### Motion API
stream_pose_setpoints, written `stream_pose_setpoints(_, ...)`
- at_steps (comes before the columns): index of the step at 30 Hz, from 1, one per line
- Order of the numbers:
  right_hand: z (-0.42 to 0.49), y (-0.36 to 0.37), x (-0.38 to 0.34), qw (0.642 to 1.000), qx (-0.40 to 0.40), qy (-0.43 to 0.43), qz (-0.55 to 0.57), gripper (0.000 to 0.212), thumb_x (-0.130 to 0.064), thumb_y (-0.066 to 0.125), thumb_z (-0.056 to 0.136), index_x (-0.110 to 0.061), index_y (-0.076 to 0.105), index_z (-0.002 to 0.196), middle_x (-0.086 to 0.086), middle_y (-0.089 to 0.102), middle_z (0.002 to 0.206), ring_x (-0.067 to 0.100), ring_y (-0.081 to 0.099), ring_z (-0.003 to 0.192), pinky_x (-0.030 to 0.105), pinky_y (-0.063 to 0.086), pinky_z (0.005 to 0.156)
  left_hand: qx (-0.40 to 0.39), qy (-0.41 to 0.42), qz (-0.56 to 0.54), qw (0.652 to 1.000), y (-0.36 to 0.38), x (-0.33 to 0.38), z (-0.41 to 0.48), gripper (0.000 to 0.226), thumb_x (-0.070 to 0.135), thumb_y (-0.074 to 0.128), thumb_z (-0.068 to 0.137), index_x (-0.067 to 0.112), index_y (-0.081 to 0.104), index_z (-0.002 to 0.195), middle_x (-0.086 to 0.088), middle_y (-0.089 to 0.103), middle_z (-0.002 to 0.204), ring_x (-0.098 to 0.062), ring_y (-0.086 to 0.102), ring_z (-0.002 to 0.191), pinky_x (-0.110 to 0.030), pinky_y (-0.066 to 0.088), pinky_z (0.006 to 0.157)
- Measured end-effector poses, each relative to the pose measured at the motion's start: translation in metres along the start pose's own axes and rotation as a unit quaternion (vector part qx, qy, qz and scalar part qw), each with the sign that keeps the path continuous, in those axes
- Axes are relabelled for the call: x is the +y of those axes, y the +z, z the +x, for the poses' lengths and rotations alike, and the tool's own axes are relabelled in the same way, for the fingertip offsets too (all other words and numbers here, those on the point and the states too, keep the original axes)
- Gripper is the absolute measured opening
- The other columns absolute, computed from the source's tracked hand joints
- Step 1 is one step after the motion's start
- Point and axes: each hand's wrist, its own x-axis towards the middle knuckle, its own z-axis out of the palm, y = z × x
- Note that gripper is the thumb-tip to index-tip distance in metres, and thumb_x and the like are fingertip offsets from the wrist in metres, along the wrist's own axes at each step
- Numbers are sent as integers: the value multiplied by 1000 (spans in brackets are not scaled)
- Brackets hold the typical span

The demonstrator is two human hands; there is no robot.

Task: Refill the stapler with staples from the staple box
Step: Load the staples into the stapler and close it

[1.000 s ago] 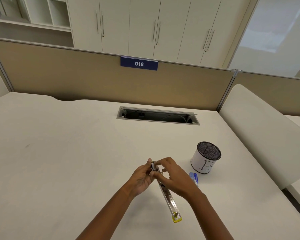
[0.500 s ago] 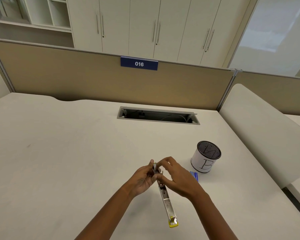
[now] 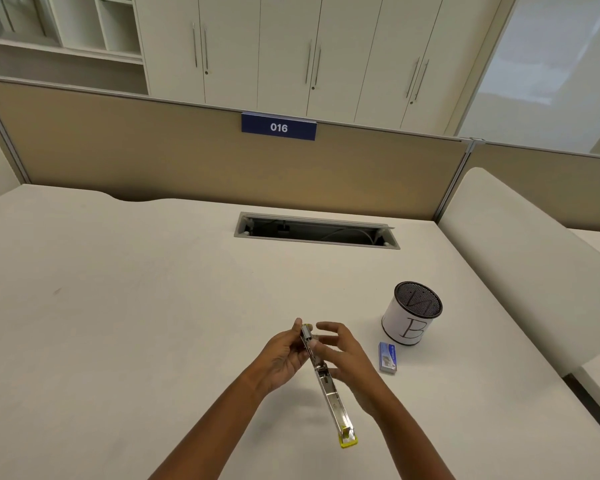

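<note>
A long metal stapler (image 3: 329,389) with a yellow tip is swung fully open and lies stretched out over the white desk (image 3: 118,323). My left hand (image 3: 284,355) grips its far end. My right hand (image 3: 340,351) hovers just to the right of that end with fingers spread; I cannot tell whether a fingertip touches the staple channel. A small blue staple box (image 3: 387,357) lies on the desk right of my right hand, apart from it.
A white mesh-topped pen cup (image 3: 411,315) marked with a letter B stands behind the staple box. An open cable tray (image 3: 316,231) is cut into the desk farther back. A tan partition (image 3: 187,161) closes the back, a white one (image 3: 520,251) the right.
My right hand's fingers have lifted off the stapler's far end and spread open. The stapler's yellow tip has shifted slightly toward me; the blue box now shows fully.
</note>
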Motion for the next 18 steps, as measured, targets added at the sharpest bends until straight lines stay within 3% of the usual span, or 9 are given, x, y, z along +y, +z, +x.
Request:
stream_pose_setpoints(3,3,0,4,992,-5,84,98,26,-16,61,85,-20,53,110,6,62,90,16,58,76,23,46,59,-23,-1,41,999,1,0,-2,30,24,43,96,1,59,85,-6,67,56,-11,63,50,-19,56,53)
stream_pose_setpoints(10,6,-1,12,975,-23,147,166,26,-5,56,84,-13,58,109,5,60,79,14,54,60,24,37,50,-42,3,125,991,-3,-5,-6,31,24,41,96,6,61,81,-1,65,58,-8,59,54,-17,52,56)
stream_pose_setpoints(13,6,-1,14,975,-36,134,175,18,-7,54,86,-12,62,102,3,60,75,12,53,55,22,39,46,-33,4,134,990,-4,-6,-6,31,24,41,96,6,61,81,0,66,57,-8,59,53,-17,51,55)
stream_pose_setpoints(16,3,-3,16,982,-34,99,157,25,-20,54,89,-12,55,113,2,63,85,14,59,66,21,43,52,-1,8,107,994,-2,-4,-5,29,23,44,96,4,61,81,-2,65,55,-10,61,51,-18,53,52)
stream_pose_setpoints(18,0,-8,18,987,-38,85,130,24,-18,49,92,-16,53,116,1,65,90,16,63,73,20,46,56,33,15,73,997,-4,0,-3,29,22,44,96,3,59,80,-4,67,53,-12,64,48,-17,54,47)
